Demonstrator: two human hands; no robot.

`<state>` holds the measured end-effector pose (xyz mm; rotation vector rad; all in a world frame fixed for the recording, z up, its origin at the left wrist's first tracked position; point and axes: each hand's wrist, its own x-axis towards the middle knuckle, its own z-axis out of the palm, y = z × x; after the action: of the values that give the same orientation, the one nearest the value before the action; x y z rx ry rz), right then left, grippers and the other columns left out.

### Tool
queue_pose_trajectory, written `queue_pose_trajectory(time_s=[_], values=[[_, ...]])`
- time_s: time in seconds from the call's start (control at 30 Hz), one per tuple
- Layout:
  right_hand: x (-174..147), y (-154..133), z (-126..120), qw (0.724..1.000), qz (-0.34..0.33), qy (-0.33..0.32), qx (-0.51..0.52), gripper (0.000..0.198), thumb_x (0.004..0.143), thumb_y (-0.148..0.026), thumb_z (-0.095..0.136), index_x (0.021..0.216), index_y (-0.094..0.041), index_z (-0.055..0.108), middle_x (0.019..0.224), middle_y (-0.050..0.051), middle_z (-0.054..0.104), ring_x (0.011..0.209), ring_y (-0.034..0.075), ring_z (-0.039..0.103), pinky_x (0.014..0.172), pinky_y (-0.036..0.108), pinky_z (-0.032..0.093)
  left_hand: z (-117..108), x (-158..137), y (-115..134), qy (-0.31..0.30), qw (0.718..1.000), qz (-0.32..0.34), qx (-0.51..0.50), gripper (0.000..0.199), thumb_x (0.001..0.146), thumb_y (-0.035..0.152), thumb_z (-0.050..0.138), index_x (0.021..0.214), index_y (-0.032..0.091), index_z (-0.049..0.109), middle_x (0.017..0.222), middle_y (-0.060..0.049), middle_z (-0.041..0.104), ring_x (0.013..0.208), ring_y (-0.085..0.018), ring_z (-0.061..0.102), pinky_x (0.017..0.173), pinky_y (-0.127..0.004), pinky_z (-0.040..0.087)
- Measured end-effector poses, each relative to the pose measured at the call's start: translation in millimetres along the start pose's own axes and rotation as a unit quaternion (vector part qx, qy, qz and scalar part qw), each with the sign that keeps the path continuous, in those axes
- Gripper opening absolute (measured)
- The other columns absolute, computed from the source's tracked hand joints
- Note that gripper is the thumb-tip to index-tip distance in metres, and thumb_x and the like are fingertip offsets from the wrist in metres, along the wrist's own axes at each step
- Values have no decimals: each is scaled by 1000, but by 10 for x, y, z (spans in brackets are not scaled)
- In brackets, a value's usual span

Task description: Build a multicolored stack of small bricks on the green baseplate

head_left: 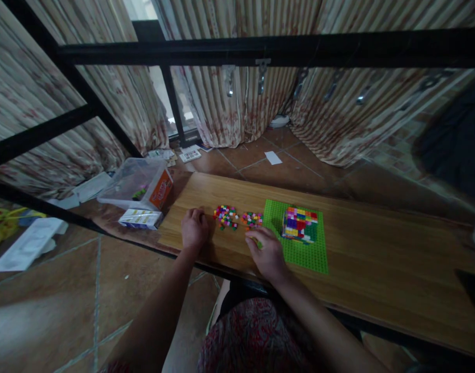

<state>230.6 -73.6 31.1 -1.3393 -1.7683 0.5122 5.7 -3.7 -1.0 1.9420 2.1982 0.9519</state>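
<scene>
My left hand [194,228] rests on the wooden board at its left end, fingers curled in; whatever they may hold is hidden. Just right of it lies a loose pile of small colourful building bricks [225,215]. A second, smaller pile of bricks [253,219] lies between that pile and a green studded baseplate [317,259]. My right hand [266,254] is in front of the smaller pile, thumb and fingertips pinched together; anything between them is too small to name. On the baseplate stands a blocky multicoloured brick build [299,225], right of my right hand.
The wooden board [377,259] runs far to the right. Beyond its left end are a clear plastic box [132,181] with an orange label and a small white-and-purple carton [140,218]. A black metal frame [261,52] crosses in front of striped curtains [222,109].
</scene>
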Motion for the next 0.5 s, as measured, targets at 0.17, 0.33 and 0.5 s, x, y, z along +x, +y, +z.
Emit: queue_pose_trajectory(time_s=[0.17,0.33,0.5], values=[[304,28,311,993,-28,-55,-103,15,87,-22,57,96,-23,69,97,8,65,100,25,57,91,40,45,1,-6,5,0,1000,-1,-6,21,85,19,47,92,19,66,96,-10,64,94,-23,60,86,-36,47],[419,37,460,981,-22,-83,-174,16,82,-29,64,95,-21,69,95,10,63,96,27,54,90,43,43,2,-6,-2,-1,1000,2,-4,19,86,19,47,91,19,66,96,-9,64,91,-22,60,83,-35,47],[354,140,462,980,-40,-72,-180,15,86,-21,56,94,-21,68,93,10,62,97,27,52,96,46,39,-7,-13,8,-4,1000,0,-3,19,86,18,48,91,19,66,96,-10,64,91,-23,60,83,-35,46]])
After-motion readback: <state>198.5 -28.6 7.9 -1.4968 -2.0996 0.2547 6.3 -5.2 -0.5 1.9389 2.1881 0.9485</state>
